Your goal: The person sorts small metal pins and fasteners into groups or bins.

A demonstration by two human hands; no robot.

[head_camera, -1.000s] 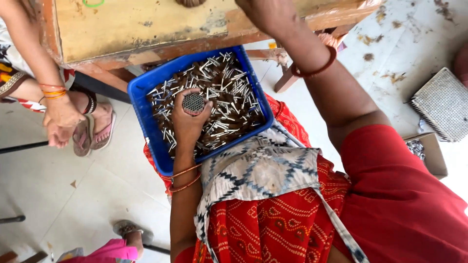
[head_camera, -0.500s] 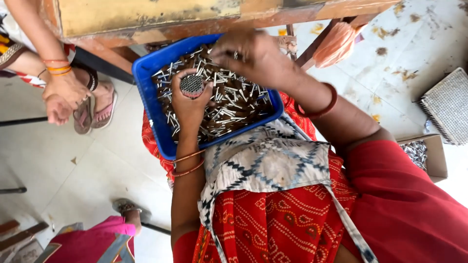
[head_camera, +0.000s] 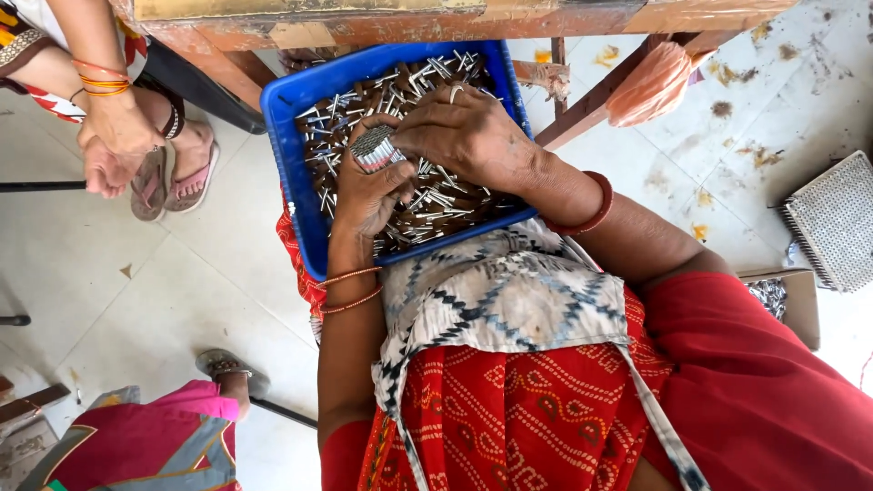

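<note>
Head view is looking straight down at a person sitting with a blue plastic tray (head_camera: 289, 164) resting on the lap, its far end tucked under the edge of a wooden table (head_camera: 436, 23). The tray is holding a loose heap of thin silvery sticks (head_camera: 446, 195), too many and too tangled to count. The left hand (head_camera: 368, 191) is curling its fingers around a round bundle of sticks (head_camera: 373, 147), holding it upright over the heap so that only the packed stick ends are showing; the length of the bundle is sitting hidden inside the fist. The right hand (head_camera: 468, 136) is lying palm down over the heap, just beside the bundle, with its fingertips bending toward the bundle's top. Whether those fingertips are pinching a stick or only touching the bundle is hard to make out, since the back of the hand is covering them.

A patterned cloth (head_camera: 509, 300) is draping over the red garment at the near rim of the tray, hiding that rim in part. At upper left another person's hand (head_camera: 114, 145) is hanging loosely beside a sandalled foot (head_camera: 177, 168), with the rest of that person cut off by the frame. At right a grey mesh tray (head_camera: 832, 223) is running out of view, and a cardboard box (head_camera: 787, 300) is showing only its corner behind the red sleeve.
</note>
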